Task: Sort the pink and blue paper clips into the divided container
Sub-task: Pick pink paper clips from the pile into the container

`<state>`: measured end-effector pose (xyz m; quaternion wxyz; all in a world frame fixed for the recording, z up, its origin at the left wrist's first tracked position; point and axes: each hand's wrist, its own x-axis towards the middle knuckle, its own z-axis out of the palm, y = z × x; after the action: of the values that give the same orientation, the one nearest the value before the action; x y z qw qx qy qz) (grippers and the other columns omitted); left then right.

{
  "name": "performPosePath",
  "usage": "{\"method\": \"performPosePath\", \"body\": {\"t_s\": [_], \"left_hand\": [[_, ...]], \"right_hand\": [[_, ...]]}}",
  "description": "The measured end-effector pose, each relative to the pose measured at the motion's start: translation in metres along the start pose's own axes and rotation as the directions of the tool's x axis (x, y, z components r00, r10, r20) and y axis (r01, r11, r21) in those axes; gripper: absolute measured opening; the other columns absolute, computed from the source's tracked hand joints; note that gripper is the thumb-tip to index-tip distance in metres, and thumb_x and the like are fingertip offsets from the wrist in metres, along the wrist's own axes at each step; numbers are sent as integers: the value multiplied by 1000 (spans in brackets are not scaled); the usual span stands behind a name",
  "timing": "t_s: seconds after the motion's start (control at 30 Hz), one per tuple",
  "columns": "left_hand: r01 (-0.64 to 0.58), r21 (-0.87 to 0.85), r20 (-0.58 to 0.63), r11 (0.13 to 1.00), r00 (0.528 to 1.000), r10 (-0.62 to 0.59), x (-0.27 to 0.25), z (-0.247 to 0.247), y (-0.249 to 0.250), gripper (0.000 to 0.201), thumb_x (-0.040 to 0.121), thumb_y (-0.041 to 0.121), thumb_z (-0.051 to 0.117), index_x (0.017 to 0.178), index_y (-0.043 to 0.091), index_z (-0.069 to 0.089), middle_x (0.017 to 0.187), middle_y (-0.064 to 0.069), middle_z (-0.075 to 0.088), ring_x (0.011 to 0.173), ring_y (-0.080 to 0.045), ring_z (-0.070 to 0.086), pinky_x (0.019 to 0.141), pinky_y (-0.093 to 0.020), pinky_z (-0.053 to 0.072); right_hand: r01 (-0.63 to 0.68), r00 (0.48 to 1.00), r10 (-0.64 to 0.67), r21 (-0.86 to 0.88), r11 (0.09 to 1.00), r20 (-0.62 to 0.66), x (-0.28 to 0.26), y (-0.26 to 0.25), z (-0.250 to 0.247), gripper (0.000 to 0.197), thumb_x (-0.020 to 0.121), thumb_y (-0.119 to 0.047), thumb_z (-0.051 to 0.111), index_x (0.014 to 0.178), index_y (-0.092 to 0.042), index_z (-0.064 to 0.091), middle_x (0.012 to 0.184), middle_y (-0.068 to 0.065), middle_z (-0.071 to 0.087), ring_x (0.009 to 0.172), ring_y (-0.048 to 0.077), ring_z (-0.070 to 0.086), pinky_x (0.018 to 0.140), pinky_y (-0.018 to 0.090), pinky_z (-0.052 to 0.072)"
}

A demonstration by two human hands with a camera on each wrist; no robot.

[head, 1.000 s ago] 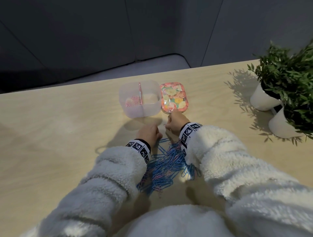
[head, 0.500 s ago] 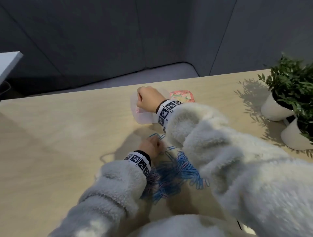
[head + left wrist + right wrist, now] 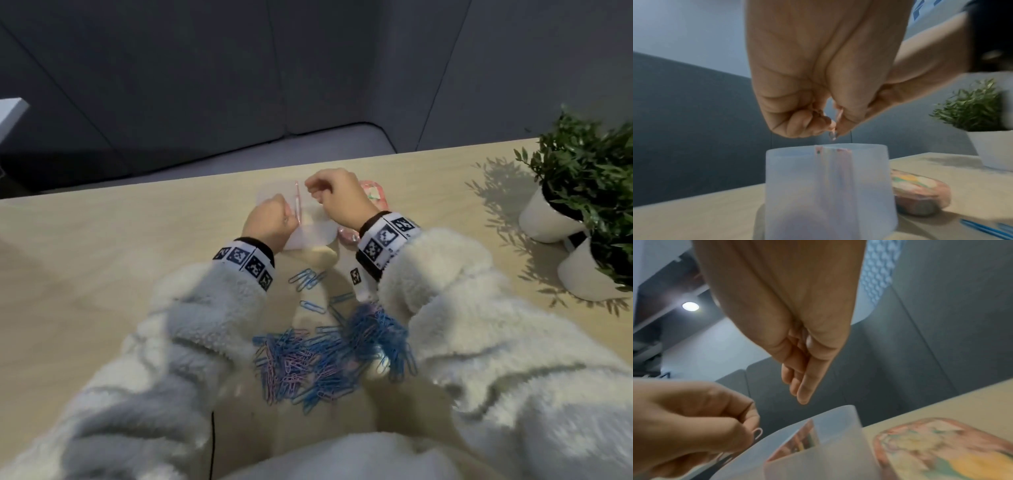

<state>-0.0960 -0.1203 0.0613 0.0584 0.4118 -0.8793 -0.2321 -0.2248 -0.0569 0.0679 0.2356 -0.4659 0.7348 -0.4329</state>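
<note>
Over the divided container [image 3: 310, 233] at the table's far edge, the left hand [image 3: 270, 219] pinches a pink clip [image 3: 757, 433], plain only in the wrist views. The right hand [image 3: 339, 198] hangs relaxed, fingers loose, holding nothing. The clip pile [image 3: 329, 356] lies near. Half a second ago the left hand was at the pile.

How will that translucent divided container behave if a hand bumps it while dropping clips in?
The divided container looks like thin translucent plastic, so probably light and easy to shove across the smooth table. It stands fairly tall, so a knock at the rim might tip it. The left hand hovers just above it, pinching a pink clip.
</note>
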Motion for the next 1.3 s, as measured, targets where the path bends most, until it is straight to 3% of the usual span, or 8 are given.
{"method": "performPosePath", "body": {"t_s": [0.27, 0.37, 0.43, 0.6, 0.73, 0.97, 1.17, 1.3], "left_hand": [[-47, 159, 55, 986, 998, 39, 38, 8, -12, 28, 90, 9, 46, 114, 4, 59, 118, -21, 62, 110, -37, 56, 91, -38, 43], [-178, 94, -85, 980, 979, 186, 20, 16, -8, 25, 85, 5, 44, 99, 4, 64, 109, -19, 63, 103, -37, 56, 86, -38, 41], [-312, 128, -151, 941, 932, 329, -2, 29, -2, 26, 81, 6, 41, 89, 5, 65, 96, -17, 64, 92, -36, 57, 79, -40, 43], [-547, 27, 292, 837, 805, 517, -59, 89, 23, 27, 87, 22, 44, 103, 14, 65, 108, -8, 63, 100, -29, 56, 88, -43, 45], [-616, 58, 389, 786, 739, 550, -79, 122, 29, 38, 87, 33, 39, 113, 16, 61, 116, -9, 61, 100, -32, 57, 83, -41, 48], [-522, 70, 358, 850, 809, 467, -82, 119, 15, 28, 93, 28, 45, 118, 19, 57, 120, -4, 55, 106, -27, 50, 92, -41, 41], [-377, 16, 285, 926, 889, 358, -67, 122, 29, 30, 93, 26, 48, 116, 10, 55, 115, -11, 54, 106, -30, 50, 93, -38, 39], [-331, 64, 370, 941, 884, 286, -54, 128, 45, 28, 89, 15, 51, 116, 9, 54, 116, -13, 52, 109, -31, 48, 91, -41, 41]], "right_hand": [[-246, 961, 253, 75, 966, -109, -88, 81, -60, 37, 79, 16, 35, 85, -1, 67, 79, 13, 65, 77, 24, 64, 82, 35, 55], [-302, 951, 293, -90, 949, -98, -123, 107, -71, 36, 78, 15, 39, 87, -2, 70, 81, 3, 65, 77, 16, 60, 75, 11, 46], [-309, 951, 300, -203, 929, -74, -141, 118, -71, 31, 81, 9, 44, 92, -4, 71, 91, 1, 67, 84, 17, 61, 77, 14, 44], [-223, 953, 275, -325, 919, 124, -167, 129, -45, 26, 83, -2, 56, 103, -10, 70, 104, 10, 63, 100, 25, 58, 90, 26, 41], [-173, 948, 257, -373, 911, 189, -183, 124, -37, 19, 81, -7, 56, 92, -14, 71, 97, 6, 65, 97, 26, 60, 90, 33, 46], [-497, 865, 451, -263, 827, -218, -153, 125, -62, 9, 80, -14, 63, 82, -7, 68, 87, 13, 70, 85, 29, 62, 75, 31, 45], [-478, 869, 488, -404, 780, -86, -122, 118, -40, 40, 62, -26, 81, 54, -20, 42, 80, 13, 55, 71, 26, 51, 63, 26, 31], [-387, 914, 397, -474, 791, -85, -120, 118, -23, 12, 71, -9, 69, 64, -13, 60, 82, 14, 61, 80, 29, 56, 63, 24, 24]]}}
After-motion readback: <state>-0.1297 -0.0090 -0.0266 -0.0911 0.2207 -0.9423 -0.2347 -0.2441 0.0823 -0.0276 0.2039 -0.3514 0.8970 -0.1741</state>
